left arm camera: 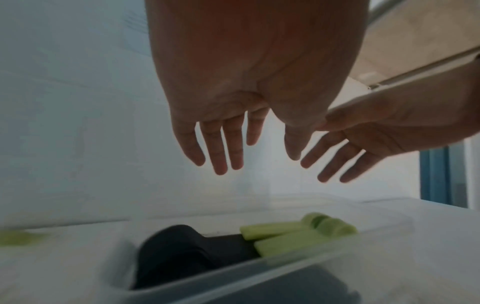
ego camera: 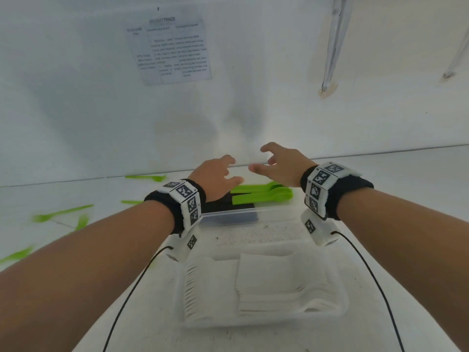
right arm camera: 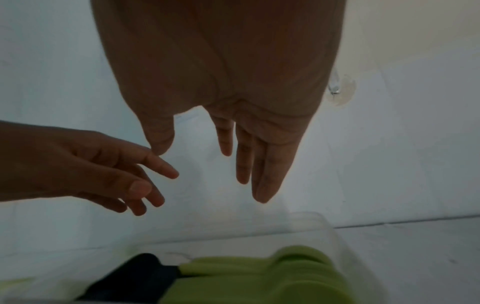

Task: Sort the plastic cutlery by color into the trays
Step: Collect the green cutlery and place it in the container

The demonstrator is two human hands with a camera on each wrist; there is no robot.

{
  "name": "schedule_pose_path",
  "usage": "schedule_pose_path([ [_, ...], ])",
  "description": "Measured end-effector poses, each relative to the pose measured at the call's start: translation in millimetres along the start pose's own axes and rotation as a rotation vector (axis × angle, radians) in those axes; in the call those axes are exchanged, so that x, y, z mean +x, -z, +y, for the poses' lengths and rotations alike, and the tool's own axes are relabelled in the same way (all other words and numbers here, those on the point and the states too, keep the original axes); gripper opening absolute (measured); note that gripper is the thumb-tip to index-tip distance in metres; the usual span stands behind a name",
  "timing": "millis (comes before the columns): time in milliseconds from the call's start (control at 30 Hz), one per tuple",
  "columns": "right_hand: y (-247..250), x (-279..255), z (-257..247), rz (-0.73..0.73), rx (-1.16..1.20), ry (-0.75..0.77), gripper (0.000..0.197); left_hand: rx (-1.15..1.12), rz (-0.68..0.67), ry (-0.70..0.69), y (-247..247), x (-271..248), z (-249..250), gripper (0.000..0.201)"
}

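Note:
Both hands hover side by side above the far end of a clear plastic tray (ego camera: 228, 215). My left hand (ego camera: 220, 174) is open, fingers spread and empty. My right hand (ego camera: 272, 161) is open too, fingers loosely bent, holding nothing. Under them lie stacked green cutlery (ego camera: 264, 193) and black cutlery (ego camera: 223, 203) in the tray. The wrist views show the same green cutlery (left arm camera: 298, 234) (right arm camera: 265, 275) and black cutlery (left arm camera: 187, 251) below the straight fingers (left arm camera: 221, 152). White cutlery (ego camera: 264, 290) fills the nearer tray.
Loose green cutlery (ego camera: 61, 214) lies scattered on the white table at the left, with one green piece (ego camera: 146, 177) against the wall. A printed sheet (ego camera: 172, 49) hangs on the white wall. Metal rods (ego camera: 332, 44) lean at the upper right.

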State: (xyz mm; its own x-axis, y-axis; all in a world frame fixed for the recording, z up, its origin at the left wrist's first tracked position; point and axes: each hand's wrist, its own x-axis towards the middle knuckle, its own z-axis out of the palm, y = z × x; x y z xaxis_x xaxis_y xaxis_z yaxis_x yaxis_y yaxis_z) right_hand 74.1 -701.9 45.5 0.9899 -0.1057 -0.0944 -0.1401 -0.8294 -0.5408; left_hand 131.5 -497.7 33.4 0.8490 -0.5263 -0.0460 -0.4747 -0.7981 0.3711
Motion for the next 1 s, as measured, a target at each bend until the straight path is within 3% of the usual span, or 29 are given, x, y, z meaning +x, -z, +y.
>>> schedule_pose_path([
  [100,-8,-2,-27,-0.068,0.05,0.004,0.082,-0.028,-0.023,0.106,24,-26,-16,0.077],
  [167,-16,-3,-47,-0.111,0.052,0.026,0.084,-0.026,-0.038,0.184,37,-46,-32,0.079],
  [333,-48,-7,-105,-0.16,0.04,0.13,0.083,-0.003,0.07,0.32,63,-106,-79,0.054],
  [533,-105,-28,-183,-0.242,-0.01,0.233,0.075,0.005,0.098,0.419,73,-185,-143,0.044],
  [767,-180,-52,-246,-0.323,-0.11,0.221,0.057,0.007,0.007,0.464,60,-255,-224,0.038],
  [1000,-251,-67,-267,-0.287,-0.469,0.214,0.041,0.02,-0.113,0.403,50,-300,-270,0.033],
])
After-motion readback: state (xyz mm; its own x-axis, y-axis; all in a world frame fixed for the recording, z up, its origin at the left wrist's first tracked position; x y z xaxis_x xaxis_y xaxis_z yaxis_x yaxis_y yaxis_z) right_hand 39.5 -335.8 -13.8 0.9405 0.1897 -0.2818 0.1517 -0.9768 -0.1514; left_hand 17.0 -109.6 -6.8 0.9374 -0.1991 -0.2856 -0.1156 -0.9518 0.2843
